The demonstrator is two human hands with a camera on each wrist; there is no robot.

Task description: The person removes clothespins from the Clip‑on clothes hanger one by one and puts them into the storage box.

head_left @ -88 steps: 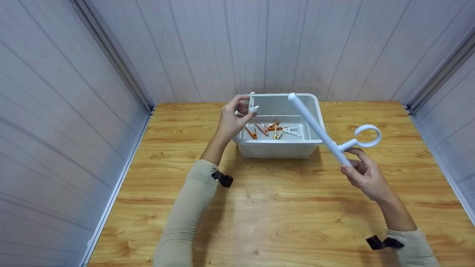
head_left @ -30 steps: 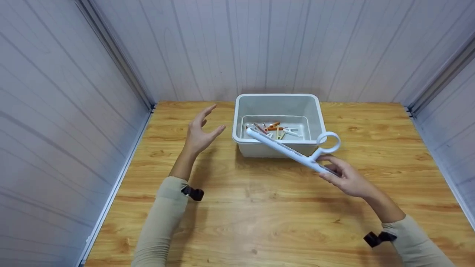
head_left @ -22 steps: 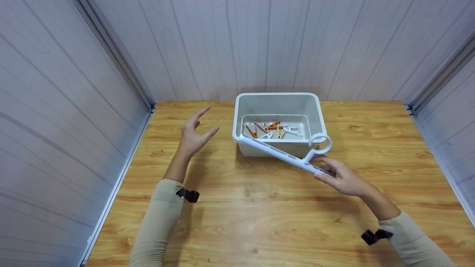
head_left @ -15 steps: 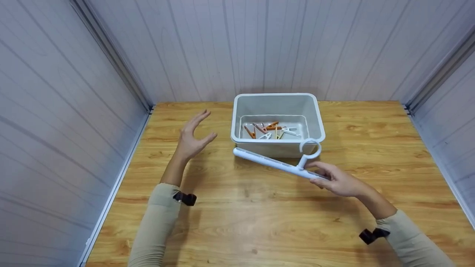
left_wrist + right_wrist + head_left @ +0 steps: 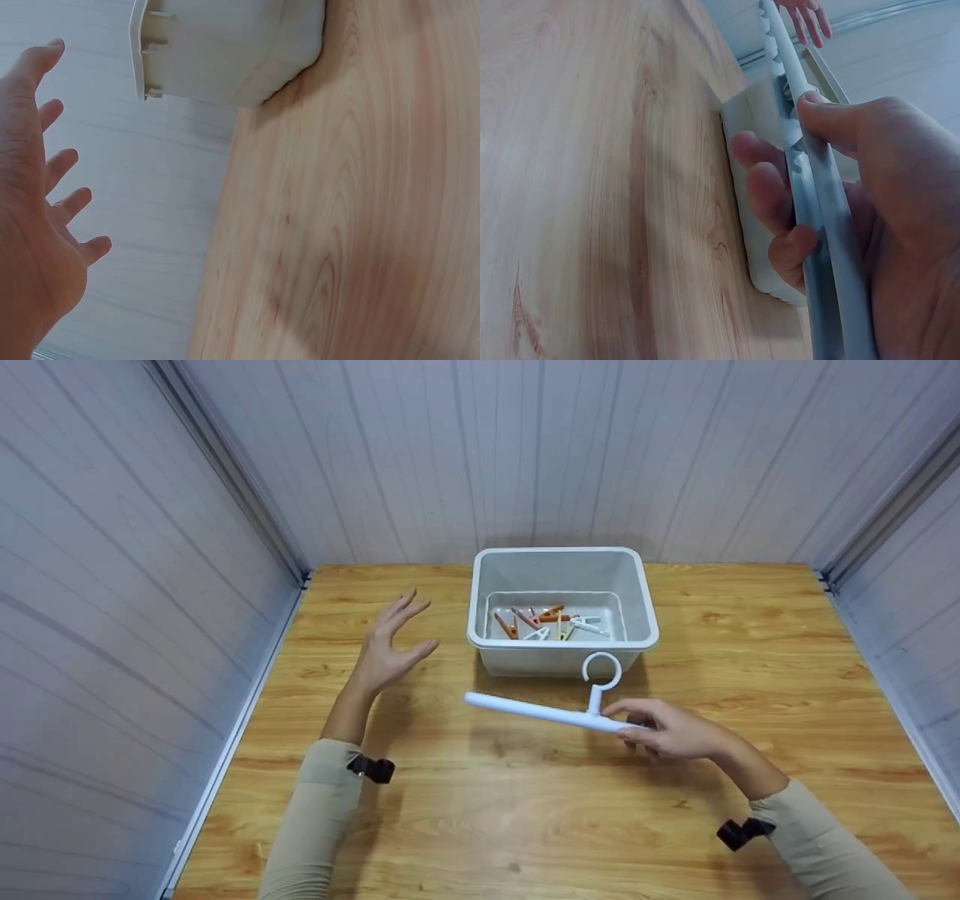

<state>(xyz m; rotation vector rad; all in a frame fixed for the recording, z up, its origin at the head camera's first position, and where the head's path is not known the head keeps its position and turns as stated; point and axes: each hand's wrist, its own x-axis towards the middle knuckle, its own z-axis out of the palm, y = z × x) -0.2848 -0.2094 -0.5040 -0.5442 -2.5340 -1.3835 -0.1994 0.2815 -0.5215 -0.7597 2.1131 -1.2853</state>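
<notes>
My right hand point(image 5: 671, 731) grips a white plastic hanger point(image 5: 532, 710) near its right end, thumb on the near side and fingers curled around the bar. The hanger's bar lies almost level in front of the bin, and its round hook points up toward the bin's front wall. In the right wrist view, the hanger's hollow channel point(image 5: 808, 202) faces the fingers. My left hand point(image 5: 384, 660) hovers to the left of the bin, thumb and fingers spread, holding nothing. Several clothespins point(image 5: 553, 618) in orange, pink, yellow and white lie on the bin's floor.
A light grey plastic bin point(image 5: 562, 660) stands near the back of the wooden table point(image 5: 480, 810), close to the panelled back wall point(image 5: 495, 457). Panelled walls also rise at the left and right sides. A small black device point(image 5: 371, 769) is strapped at each wrist.
My left hand has let go of a white clothespin, which now lies in the bin, and moved left. My right hand has brought the hanger down, leftward and closer to level.
</notes>
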